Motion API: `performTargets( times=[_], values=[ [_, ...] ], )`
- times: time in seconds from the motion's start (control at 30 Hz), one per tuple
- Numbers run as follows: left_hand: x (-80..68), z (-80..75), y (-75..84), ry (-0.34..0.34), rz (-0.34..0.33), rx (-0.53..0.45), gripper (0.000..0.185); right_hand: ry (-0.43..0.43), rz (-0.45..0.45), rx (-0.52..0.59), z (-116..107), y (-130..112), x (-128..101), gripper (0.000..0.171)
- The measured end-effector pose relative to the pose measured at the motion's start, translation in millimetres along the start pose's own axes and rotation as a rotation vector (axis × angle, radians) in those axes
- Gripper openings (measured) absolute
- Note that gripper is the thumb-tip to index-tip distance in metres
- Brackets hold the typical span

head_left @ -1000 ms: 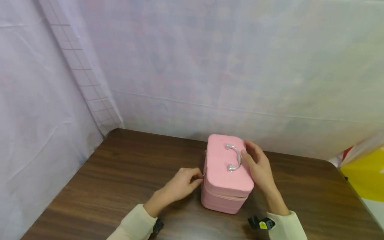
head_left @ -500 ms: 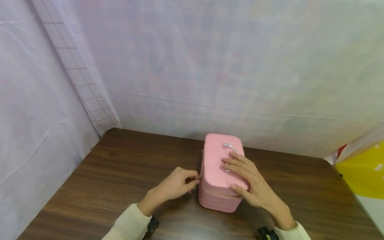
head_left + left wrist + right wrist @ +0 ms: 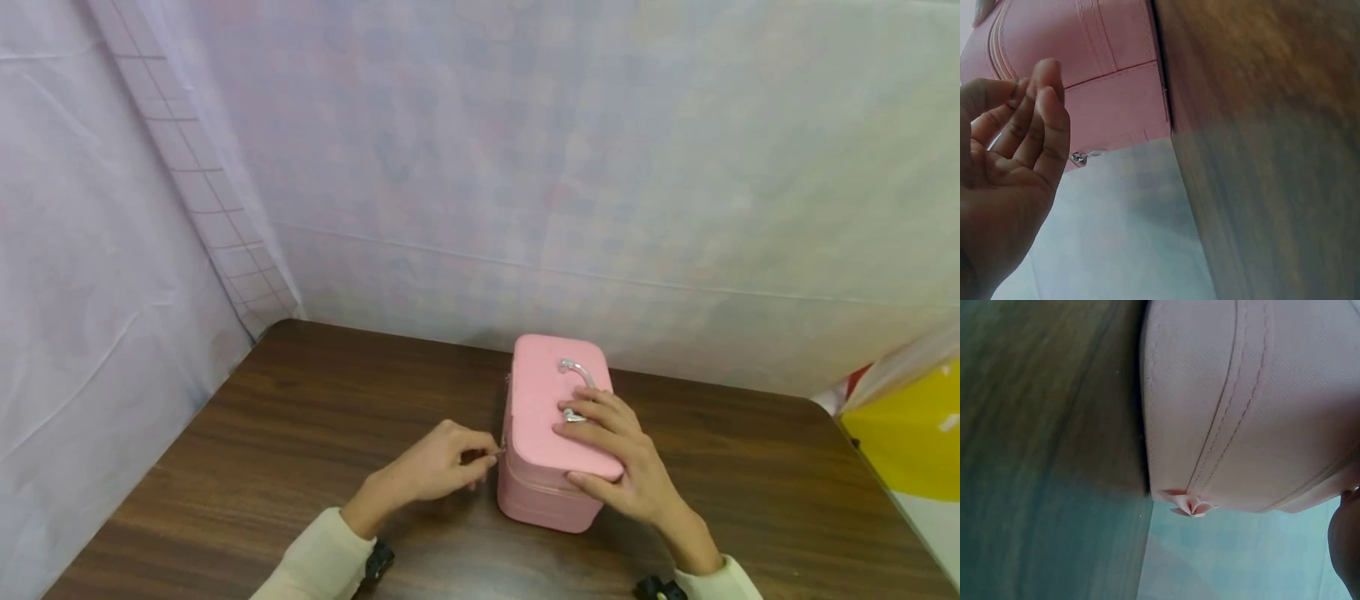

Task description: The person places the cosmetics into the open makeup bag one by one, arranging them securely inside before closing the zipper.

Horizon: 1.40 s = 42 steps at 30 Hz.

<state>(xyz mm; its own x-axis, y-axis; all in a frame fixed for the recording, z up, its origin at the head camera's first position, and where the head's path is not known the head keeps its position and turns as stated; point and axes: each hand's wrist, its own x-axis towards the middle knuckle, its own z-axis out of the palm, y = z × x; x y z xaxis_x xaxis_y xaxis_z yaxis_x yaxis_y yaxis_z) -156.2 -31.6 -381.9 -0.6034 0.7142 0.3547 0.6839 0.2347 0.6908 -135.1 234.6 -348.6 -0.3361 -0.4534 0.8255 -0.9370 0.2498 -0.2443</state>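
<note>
Lilac cloth hangs down the left side, with a strip of white grid-lined sheet running slantwise where it meets the paler backdrop; no print or lettering can be read on any of it. Below lies a dark wood-grain table.

The left hand, coming out of a cream sleeve, rests just beside the left face of a pink case. Its fingers are curled in, and thumb and forefinger are pinched together at the small silver zipper pull on the case's seam. In the left wrist view the fingers look bunched and the pull hangs just past them, so whether the pinch has truly closed on the metal I cannot tell for certain; the head view suggests it has.

The case stands upright on the table, a little right of the middle and near the back edge, lid down, with a curved silver handle on top. Its stitched side and zipper line show in both wrist views, plain pink, with no brand mark or label visible.

The right hand lies flat on the lid, fingers spread and nearly straight, fingertips touching the near end of the handle, thumb down the front corner. It presses rather than grips.

At the far right edge sits a yellow bag with a bit of red behind it; a white fleck on it is too small to read.
</note>
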Motion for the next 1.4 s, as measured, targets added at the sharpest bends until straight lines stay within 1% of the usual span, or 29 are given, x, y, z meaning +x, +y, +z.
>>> performTargets(
  times=[0.1,0.2,0.3,0.4,0.6,0.73,0.83,0.93,1.0,1.1,1.23,1.33,1.4],
  values=[
    [1.3,3.2,1.0,-0.024,-0.063,-0.095,0.013,0.008,-0.017,-0.007,1.3,1.7,0.0,0.038],
    [3.4,8.5,2.6,-0.053,-0.159,-0.159,0.013,0.018,-0.028,-0.019,1.6,2.6,-0.1,0.038],
    [4.7,13.0,4.5,-0.074,-0.22,-0.159,0.011,0.022,-0.038,-0.035,1.4,3.2,-0.5,0.039],
    [4.9,15.4,5.1,-0.071,-0.23,-0.156,0.009,0.027,-0.045,-0.057,1.5,2.8,-1.5,0.039],
    [5.8,17.7,2.5,-0.003,-0.199,-0.142,0.008,0.043,-0.018,-0.073,1.8,1.2,-2.5,0.04],
    [6.0,18.0,2.2,0.019,-0.177,-0.133,0.01,0.04,0.001,-0.063,2.0,-0.3,-2.9,0.04],
    [5.1,15.8,3.0,0.034,-0.139,-0.112,0.012,0.038,0.003,-0.05,2.5,-0.8,-2.5,0.039],
    [3.5,11.8,3.3,0.033,-0.084,-0.083,0.015,0.033,0.012,-0.044,2.9,-2.5,-1.8,0.039],
    [2.1,8.6,3.2,0.019,-0.043,-0.063,0.017,0.027,0.018,-0.044,3.8,-4.0,-1.8,0.039],
    [0.7,4.1,3.3,-0.025,0.007,-0.042,0.019,0.021,0.019,-0.053,5.2,-5.4,-3.5,0.039],
    [-0.8,-0.9,6.4,-0.081,0.067,-0.003,0.018,0.017,0.011,-0.08,7.8,-0.1,-8.9,0.041],
    [-2.1,-2.5,10.3,-0.121,0.1,0.024,0.017,0.009,0.028,-0.108,10.3,6.1,-14.4,0.043],
    [-3.4,-2.3,12.8,-0.144,0.106,0.038,0.017,0.003,0.042,-0.122,12.6,9.5,-17.8,0.045]
  ],
)
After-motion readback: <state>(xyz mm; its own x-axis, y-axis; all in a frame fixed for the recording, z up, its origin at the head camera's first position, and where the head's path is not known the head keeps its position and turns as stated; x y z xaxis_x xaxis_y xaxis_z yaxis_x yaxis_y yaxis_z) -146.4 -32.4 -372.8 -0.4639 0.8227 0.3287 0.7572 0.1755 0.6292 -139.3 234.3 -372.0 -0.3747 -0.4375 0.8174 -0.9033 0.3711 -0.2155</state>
